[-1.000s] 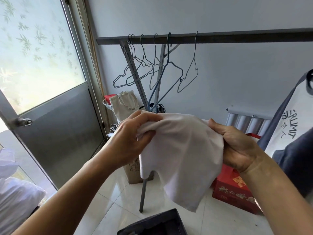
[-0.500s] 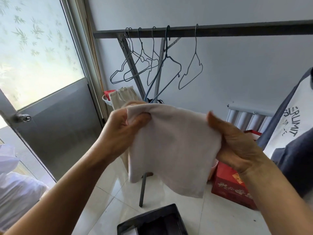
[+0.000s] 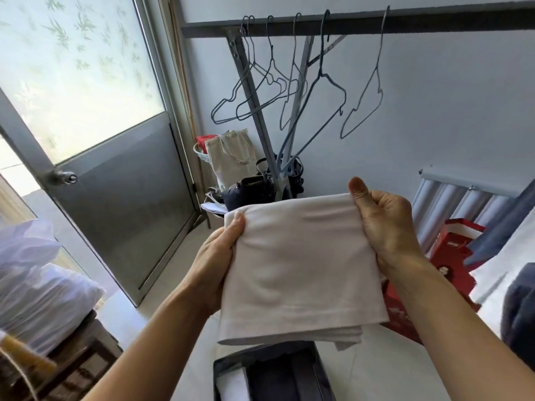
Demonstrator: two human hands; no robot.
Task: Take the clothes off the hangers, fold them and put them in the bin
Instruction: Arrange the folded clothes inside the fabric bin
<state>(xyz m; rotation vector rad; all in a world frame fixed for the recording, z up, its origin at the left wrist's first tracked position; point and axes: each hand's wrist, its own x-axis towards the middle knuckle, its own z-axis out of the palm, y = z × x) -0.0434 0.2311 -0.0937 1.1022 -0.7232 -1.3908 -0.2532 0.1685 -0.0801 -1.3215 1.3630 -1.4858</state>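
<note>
Left thumb [image 3: 238, 224]: pressed on the near top corner of the folded white garment [image 3: 298, 270], remaining fingers hidden behind the cloth.
Left hand [image 3: 217, 259]: pinching that corner.
Right hand [image 3: 385, 221]: fingers curled round the opposite top corner, thumb raised.
Garment: held flat, hanging directly above the dark bin [image 3: 216, 380].
Bare wire hangers [image 3: 320, 71]: on a rail [image 3: 405, 24], higher up beyond the bin.
Red box [image 3: 451, 256]: right of the bin.
Metal door [image 3: 121, 198]: left of the bin.

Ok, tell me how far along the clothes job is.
Done: several wire hangers hang bare, and the bin already holds clothes. In hand: left hand and right hand grip a folded white garment above the bin. Left: drop it in; another garment at the right edge looks unfolded.
</note>
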